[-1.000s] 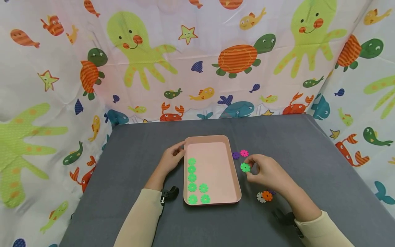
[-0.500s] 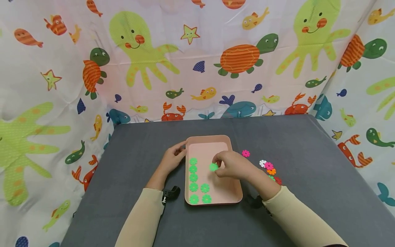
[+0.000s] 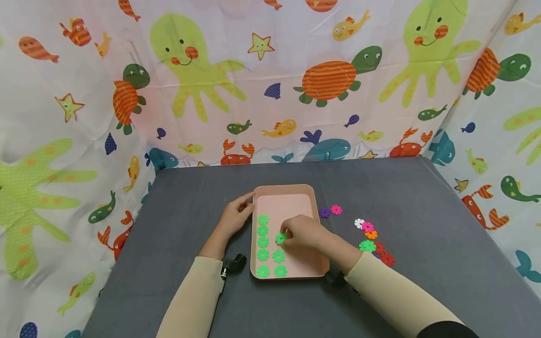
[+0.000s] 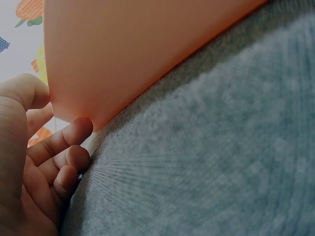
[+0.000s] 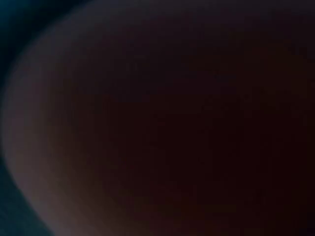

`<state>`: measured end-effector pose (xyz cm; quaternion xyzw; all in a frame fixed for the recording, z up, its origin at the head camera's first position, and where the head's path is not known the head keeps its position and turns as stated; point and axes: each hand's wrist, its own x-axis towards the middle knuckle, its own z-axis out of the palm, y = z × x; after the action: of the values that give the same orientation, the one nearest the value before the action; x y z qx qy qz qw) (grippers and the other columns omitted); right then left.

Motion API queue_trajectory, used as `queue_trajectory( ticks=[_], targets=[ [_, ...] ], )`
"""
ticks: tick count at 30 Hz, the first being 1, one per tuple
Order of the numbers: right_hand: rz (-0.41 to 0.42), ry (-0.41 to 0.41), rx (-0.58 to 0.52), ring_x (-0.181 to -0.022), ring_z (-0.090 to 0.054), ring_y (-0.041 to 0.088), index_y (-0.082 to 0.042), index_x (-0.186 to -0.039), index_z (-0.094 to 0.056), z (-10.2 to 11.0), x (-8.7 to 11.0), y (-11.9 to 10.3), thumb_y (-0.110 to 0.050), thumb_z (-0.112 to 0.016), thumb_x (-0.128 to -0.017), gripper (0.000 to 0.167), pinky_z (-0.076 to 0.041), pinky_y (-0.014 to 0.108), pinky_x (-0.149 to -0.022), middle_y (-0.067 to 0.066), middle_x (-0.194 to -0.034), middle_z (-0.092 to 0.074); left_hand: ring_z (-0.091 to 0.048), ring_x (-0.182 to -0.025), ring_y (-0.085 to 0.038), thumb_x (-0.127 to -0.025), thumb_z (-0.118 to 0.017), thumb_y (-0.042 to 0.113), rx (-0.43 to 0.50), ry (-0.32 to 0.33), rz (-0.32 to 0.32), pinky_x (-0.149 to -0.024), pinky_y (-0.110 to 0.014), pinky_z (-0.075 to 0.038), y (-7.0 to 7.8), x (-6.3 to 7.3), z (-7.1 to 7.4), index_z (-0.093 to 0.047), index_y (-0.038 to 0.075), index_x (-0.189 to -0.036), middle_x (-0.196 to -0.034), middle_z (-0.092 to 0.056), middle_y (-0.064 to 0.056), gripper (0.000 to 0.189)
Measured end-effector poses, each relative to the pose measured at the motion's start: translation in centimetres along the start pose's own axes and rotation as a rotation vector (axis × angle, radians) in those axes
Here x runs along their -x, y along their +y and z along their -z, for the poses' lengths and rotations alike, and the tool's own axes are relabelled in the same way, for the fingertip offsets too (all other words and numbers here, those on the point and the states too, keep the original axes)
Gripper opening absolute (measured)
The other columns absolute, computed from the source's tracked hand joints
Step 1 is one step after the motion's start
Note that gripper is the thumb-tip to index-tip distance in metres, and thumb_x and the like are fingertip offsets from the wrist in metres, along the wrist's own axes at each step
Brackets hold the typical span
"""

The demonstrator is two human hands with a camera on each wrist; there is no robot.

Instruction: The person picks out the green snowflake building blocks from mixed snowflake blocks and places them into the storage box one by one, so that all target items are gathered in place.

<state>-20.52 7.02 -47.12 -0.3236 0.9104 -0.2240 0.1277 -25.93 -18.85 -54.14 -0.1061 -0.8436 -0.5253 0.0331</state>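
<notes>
My right hand (image 3: 305,231) is over the pink tray (image 3: 296,189), its fingertips pinching a green flower-shaped disc (image 3: 280,238). That disc is at the tray floor, just beyond another green disc (image 3: 278,256) in the second column. Along the tray's left side runs a column of several green discs (image 3: 263,242). My left hand (image 3: 235,215) holds the tray by its far left corner. In the left wrist view, the bent fingers (image 4: 74,135) of that hand touch the tray's corner (image 4: 91,105). The right wrist view is dark and blurred, filled by something too close to make out.
Right of the tray lie a purple disc (image 3: 324,212) and a pink disc (image 3: 336,210). Farther right is a loose cluster with white (image 3: 359,223), orange (image 3: 371,234), green (image 3: 367,246) and red (image 3: 387,259) discs. A sea-animal curtain (image 3: 270,108) borders the grey table (image 3: 203,188).
My right hand has carried the green disc from right of the tray leftward into it, then lower, to the second column. The left hand has stayed at the tray's corner.
</notes>
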Motion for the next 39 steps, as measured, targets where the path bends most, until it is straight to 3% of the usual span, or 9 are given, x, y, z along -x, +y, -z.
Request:
queue_trajectory(
  ticks=[6, 11, 14, 22, 28, 34, 39],
  targets=[
    [-0.032, 0.002, -0.116, -0.077, -0.057, 0.01, -0.005, -0.106, -0.076, -1.1, 0.3, 0.2, -0.014, -0.082, -0.087, 0.022, -0.05, 0.03, -0.076, -0.007, -0.081, -0.063, -0.054, -0.065, -0.019, -0.104, -0.063, 0.02, 0.011, -0.012, 0.005, -0.062, -0.032, -0.046, 0.1, 0.0, -0.1, -0.062, 0.017, -0.145, -0.095, -0.064, -0.006, 0.042],
    [0.006, -0.03, -0.242, -0.083, -0.064, 0.013, 0.001, -0.118, -0.073, 0.0, 1.6, 0.2, -0.006, -0.073, -0.093, 0.026, -0.053, 0.032, -0.079, 0.001, -0.094, -0.07, -0.055, -0.066, -0.019, -0.104, -0.063, 0.02, 0.019, -0.012, 0.007, -0.063, -0.032, -0.047, 0.2, 0.1, -0.3, -0.062, 0.016, -0.145, -0.096, -0.065, -0.005, 0.042],
    [0.006, -0.004, -0.27, -0.083, -0.065, 0.015, 0.002, -0.124, -0.07, 1.0, 3.0, 0.4, -0.005, -0.069, -0.095, 0.029, -0.053, 0.03, -0.076, 0.003, -0.1, -0.071, -0.055, -0.066, -0.018, -0.104, -0.063, 0.021, 0.013, -0.013, 0.009, -0.064, -0.032, -0.047, 0.3, 0.1, -0.4, -0.062, 0.018, -0.145, -0.096, -0.065, -0.005, 0.042],
    [-0.031, 0.173, -0.264, -0.06, -0.054, 0.012, -0.004, -0.123, -0.072, 3.3, 7.5, 2.2, -0.009, -0.07, -0.097, 0.027, -0.048, 0.028, -0.055, -0.005, -0.095, -0.067, -0.054, -0.066, -0.019, -0.104, -0.063, 0.02, 0.018, -0.007, 0.011, -0.064, -0.032, -0.046, 0.5, 0.1, -0.3, -0.061, 0.017, -0.145, -0.095, -0.063, -0.006, 0.042],
    [-0.114, 0.25, -0.28, -0.062, -0.051, 0.015, -0.009, -0.124, -0.072, 4.5, 10.5, 4.7, -0.011, -0.071, -0.097, 0.027, -0.044, 0.028, -0.054, -0.003, -0.094, -0.063, -0.053, -0.066, -0.021, -0.104, -0.062, 0.02, 0.009, -0.001, 0.015, -0.065, -0.035, -0.045, 0.4, 0.2, 0.0, -0.061, 0.02, -0.146, -0.093, -0.062, -0.005, 0.042],
    [-0.206, 0.251, -0.214, -0.073, -0.054, 0.016, -0.006, -0.122, -0.072, 4.8, 13.5, 8.1, -0.013, -0.074, -0.096, 0.027, -0.048, 0.03, -0.062, -0.003, -0.094, -0.062, -0.054, -0.068, -0.022, -0.105, -0.062, 0.021, 0.01, -0.01, 0.013, -0.066, -0.036, -0.046, 0.3, 0.3, 0.0, -0.061, 0.02, -0.146, -0.093, -0.062, -0.006, 0.042],
    [-0.259, 0.198, -0.12, -0.078, -0.054, 0.017, -0.004, -0.113, -0.074, 4.1, 15.6, 10.5, -0.017, -0.085, -0.085, 0.033, -0.048, 0.035, -0.069, -0.002, -0.088, -0.061, -0.054, -0.067, -0.022, -0.105, -0.061, 0.023, 0.017, -0.016, 0.012, -0.065, -0.036, -0.046, 0.3, 0.3, 0.0, -0.06, 0.02, -0.146, -0.093, -0.062, -0.006, 0.042]
  ],
)
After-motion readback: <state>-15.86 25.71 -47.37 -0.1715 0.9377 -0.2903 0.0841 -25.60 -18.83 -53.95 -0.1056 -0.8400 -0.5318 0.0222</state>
